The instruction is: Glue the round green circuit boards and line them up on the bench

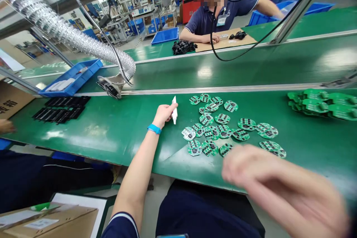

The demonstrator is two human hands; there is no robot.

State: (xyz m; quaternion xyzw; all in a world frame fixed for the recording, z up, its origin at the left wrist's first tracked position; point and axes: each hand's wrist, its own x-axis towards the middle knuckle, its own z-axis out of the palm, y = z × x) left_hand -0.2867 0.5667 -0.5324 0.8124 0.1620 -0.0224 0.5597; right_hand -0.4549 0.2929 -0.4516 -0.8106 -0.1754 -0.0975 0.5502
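Observation:
My left hand [164, 114], with a blue band at the wrist, is closed round a small white tube [174, 110] and holds it upright on the green bench [117, 130]. Just right of it lie several round green circuit boards [223, 126], spread flat on the bench. My right hand [251, 171] is close to the camera at the bench's near edge, below the boards, and badly blurred; its fingers cannot be made out, and I see nothing in it.
A stack of green boards [320, 104] sits at the far right. Black trays [60, 108] and a blue bin [72, 78] lie at the left under a silver duct hose [64, 31]. Across the conveyor [237, 70] sits another person [217, 15]. Cardboard boxes [50, 221] stand by my left knee.

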